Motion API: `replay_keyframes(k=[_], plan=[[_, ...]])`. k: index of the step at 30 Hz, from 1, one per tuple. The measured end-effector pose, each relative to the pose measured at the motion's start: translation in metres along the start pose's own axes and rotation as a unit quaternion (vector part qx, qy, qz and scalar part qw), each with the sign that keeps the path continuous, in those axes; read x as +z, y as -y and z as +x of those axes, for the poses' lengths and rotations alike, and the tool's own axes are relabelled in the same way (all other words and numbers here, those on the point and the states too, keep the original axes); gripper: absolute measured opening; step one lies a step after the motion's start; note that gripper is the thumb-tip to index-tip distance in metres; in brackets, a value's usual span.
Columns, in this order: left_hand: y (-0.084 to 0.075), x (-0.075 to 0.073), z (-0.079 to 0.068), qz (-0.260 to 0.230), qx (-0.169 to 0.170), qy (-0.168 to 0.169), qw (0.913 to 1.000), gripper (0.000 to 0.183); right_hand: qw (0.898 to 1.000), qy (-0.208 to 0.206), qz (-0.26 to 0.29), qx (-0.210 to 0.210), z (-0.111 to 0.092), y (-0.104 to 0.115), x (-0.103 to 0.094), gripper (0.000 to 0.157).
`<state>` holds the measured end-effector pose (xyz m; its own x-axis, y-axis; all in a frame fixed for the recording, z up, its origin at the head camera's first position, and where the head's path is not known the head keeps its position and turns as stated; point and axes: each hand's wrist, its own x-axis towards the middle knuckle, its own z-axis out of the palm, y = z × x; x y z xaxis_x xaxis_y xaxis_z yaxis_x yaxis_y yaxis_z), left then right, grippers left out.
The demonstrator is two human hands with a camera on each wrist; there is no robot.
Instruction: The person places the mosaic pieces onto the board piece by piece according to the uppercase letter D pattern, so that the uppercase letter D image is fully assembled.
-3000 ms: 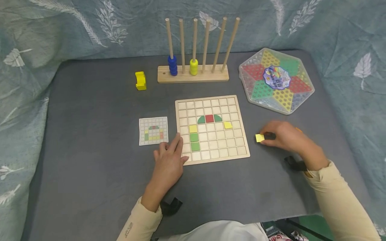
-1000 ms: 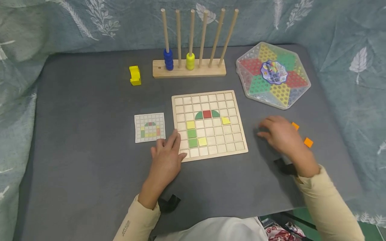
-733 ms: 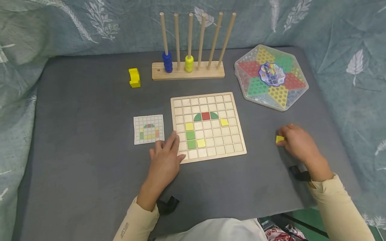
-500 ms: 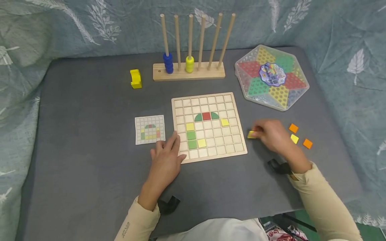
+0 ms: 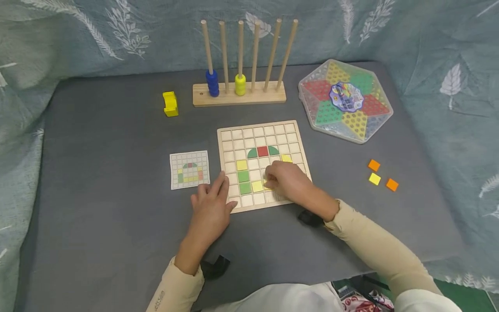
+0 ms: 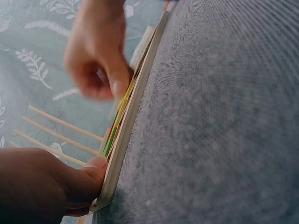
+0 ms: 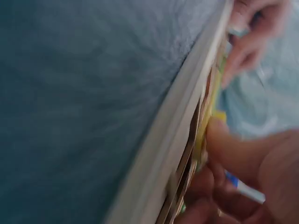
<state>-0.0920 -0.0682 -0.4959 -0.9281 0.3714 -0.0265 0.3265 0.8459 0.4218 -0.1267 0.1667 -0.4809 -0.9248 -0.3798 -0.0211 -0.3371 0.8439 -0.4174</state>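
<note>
A wooden grid board [image 5: 237, 145] lies mid-table with green, red and yellow tiles set in some cells. My left hand [image 5: 210, 212] rests on its left edge, fingers fairly straight, thumb at the lower corner. Over the lower middle of the board, my right hand [image 5: 290, 182] pinches a yellow square tile [image 5: 266, 185], right beside another yellow tile [image 5: 257, 186]. The right wrist view shows the thumb [image 7: 224, 140] against yellow at the board's surface. A small printed pattern card [image 5: 189, 170] lies left of the board. The right hand covers several cells.
Two orange tiles [image 5: 392, 184] and a yellow tile [image 5: 374, 179] lie on the table at right. A peg stand [image 5: 249, 99] with blue and yellow beads stands behind the board. A hexagonal game box [image 5: 329, 112] sits at back right, a yellow curved block [image 5: 170, 104] at back left.
My right hand took a yellow tile from the loose tiles at right and carried it left onto the board. Another yellow tile was set in the bottom row earlier. The left hand stays in place.
</note>
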Motion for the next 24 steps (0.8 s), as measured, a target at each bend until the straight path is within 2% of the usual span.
replay_keyframes(k=[3,6,8,10,13,15,18,21,24], plan=[[0.005,-0.004,-0.005,0.002,-0.006,-0.005,1.0,0.06,0.997,-0.063,0.029,0.021,-0.02,-0.019,-0.007,0.009],[0.01,-0.008,-0.01,0.005,-0.012,-0.012,0.9998,0.06,0.989,-0.117,-0.018,0.091,-0.046,-0.047,-0.026,0.012],[0.012,-0.01,-0.013,0.006,-0.015,-0.017,0.9997,0.06,0.978,-0.112,-0.06,0.165,-0.064,-0.069,-0.041,0.018],[0.014,-0.011,-0.014,0.007,-0.015,-0.021,0.9996,0.06,0.966,-0.076,-0.079,0.235,-0.08,-0.09,-0.054,0.026],[0.013,-0.01,-0.013,0.007,-0.014,-0.02,0.9997,0.061,0.951,-0.026,-0.077,0.297,-0.098,-0.112,-0.063,0.034],[0.011,-0.009,-0.011,0.005,-0.011,-0.019,0.9997,0.061,0.948,-0.004,-0.063,0.313,-0.105,-0.122,-0.065,0.033],[0.008,-0.007,-0.008,0.002,-0.005,-0.018,0.9998,0.06,0.95,-0.009,-0.045,0.309,-0.107,-0.123,-0.066,0.028],[0.006,-0.004,-0.006,0.003,-0.001,-0.018,0.9998,0.06,0.957,-0.008,-0.017,0.291,-0.097,-0.11,-0.067,0.024],[0.003,-0.003,-0.004,0.007,0.001,-0.016,0.9998,0.06,0.965,-0.024,0.019,0.262,-0.077,-0.087,-0.063,0.02]])
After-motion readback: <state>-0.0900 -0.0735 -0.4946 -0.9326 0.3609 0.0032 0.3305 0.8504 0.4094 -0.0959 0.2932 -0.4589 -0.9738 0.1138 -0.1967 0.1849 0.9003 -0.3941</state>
